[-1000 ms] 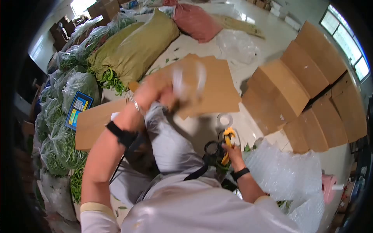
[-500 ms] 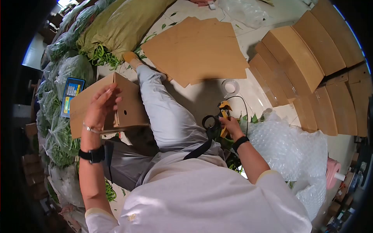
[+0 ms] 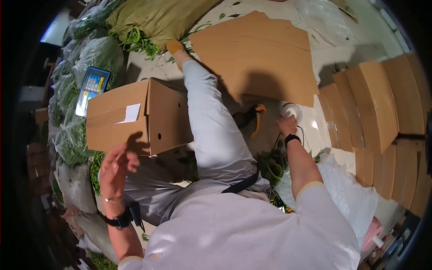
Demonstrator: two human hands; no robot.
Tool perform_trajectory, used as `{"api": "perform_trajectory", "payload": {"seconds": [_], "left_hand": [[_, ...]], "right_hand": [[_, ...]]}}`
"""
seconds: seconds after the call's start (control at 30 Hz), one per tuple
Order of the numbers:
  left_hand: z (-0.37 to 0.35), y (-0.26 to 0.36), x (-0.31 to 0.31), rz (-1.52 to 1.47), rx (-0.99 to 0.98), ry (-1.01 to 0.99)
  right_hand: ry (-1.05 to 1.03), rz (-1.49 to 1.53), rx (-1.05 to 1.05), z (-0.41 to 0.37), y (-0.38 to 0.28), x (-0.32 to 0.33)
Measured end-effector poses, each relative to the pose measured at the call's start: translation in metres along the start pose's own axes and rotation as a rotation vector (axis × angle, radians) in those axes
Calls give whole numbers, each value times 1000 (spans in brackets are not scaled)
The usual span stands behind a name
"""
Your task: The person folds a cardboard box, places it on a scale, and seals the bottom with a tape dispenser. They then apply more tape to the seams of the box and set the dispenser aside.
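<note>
My right hand (image 3: pixel 286 124) reaches down to a roll of clear tape (image 3: pixel 293 109) on the floor, its fingers closed at the roll's near edge. Left of it, a tape dispenser with a yellow handle (image 3: pixel 255 126) rests on the floor by my outstretched leg. My left hand (image 3: pixel 118 167) hangs in the air, holding nothing, fingers loosely bent and apart. Just beyond it stands a closed cardboard box (image 3: pixel 168 112) with a white label (image 3: pixel 130 113) and round holes in its side. The hand's shadow falls on the box.
Flat cardboard sheets (image 3: pixel 256 54) lie ahead on the floor. Cardboard boxes (image 3: pixel 364 103) line the right, near bubble wrap (image 3: pixel 342 198). At left are bags of green vegetables (image 3: pixel 67 135) and a blue-framed keypad device (image 3: pixel 93 87). A large olive sack (image 3: pixel 157 20) lies beyond my foot.
My right hand has let go of the yellow-handled tape dispenser and moved to the tape roll. My left hand has drawn back from the box towards me, uncovering the label. The view has shifted.
</note>
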State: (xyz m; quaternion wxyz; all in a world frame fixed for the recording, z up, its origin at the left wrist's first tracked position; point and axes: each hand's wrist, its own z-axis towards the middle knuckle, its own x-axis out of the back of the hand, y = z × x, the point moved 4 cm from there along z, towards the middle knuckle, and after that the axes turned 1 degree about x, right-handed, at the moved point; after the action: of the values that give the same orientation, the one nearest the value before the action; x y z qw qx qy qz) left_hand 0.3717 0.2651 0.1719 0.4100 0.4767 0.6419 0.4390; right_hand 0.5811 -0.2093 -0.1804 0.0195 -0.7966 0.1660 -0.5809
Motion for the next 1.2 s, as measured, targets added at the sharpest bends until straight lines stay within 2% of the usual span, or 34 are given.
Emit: {"api": "perform_trajectory", "payload": {"seconds": [0.03,0.1,0.13,0.2,0.23,0.27,0.33,0.37,0.4,0.47,0.5,0.53,0.6,0.67,0.73,0.8,0.83,0.87,1.0,1.07,1.13,1.2], "left_hand": [[-12,-4,5,-2,4,24],[-34,-14,10,-48,39,45],[-43,-19,10,-52,45,71],[-58,-33,4,-103,123,117],[-63,-40,2,-130,140,132],[-66,-46,0,-139,146,146],[-66,-55,-9,-173,170,114],[-64,-56,-16,-169,180,90],[-60,-57,-20,-179,171,83],[-50,-60,-32,-144,207,-6],[-43,-56,-40,-120,214,-31],[-34,-53,-46,-125,196,-27],[-18,-46,-57,67,215,-27],[-4,-39,-68,47,110,-72],[5,-22,-78,73,37,-58],[5,0,-90,-11,-53,-19],[6,6,-94,-44,-172,-21],[3,11,-94,-71,-289,-18],[-29,33,-90,62,-451,34],[-50,45,-83,385,-536,164],[-66,47,-80,515,-642,234],[-75,45,-75,559,-674,288]], "right_hand": [[-13,-5,20,7,-3,3],[-220,-217,-9,21,-4,-1],[-232,-228,13,36,-2,-7],[-538,-218,119,64,13,-49],[-504,-106,64,65,18,-54],[-513,-120,72,63,24,-59],[-206,102,168,55,21,-36],[10,225,318,47,15,-22],[24,217,320,37,8,-3],[-9,680,147,4,-21,57],[4,678,161,-15,-38,85],[-23,774,289,-37,-58,113],[-73,1044,541,-80,-95,159],[-155,1294,767,-123,-133,201],[-208,1339,812,-160,-159,223],[-262,1245,923,-193,-189,242],[-222,1211,1000,-205,-202,245],[-337,1270,994,-219,-212,248],[-273,1129,1237,-249,-239,234],[-246,1091,1326,-265,-251,231],[-126,907,1443,-283,-260,234],[-106,864,1494,-300,-270,237]]}}
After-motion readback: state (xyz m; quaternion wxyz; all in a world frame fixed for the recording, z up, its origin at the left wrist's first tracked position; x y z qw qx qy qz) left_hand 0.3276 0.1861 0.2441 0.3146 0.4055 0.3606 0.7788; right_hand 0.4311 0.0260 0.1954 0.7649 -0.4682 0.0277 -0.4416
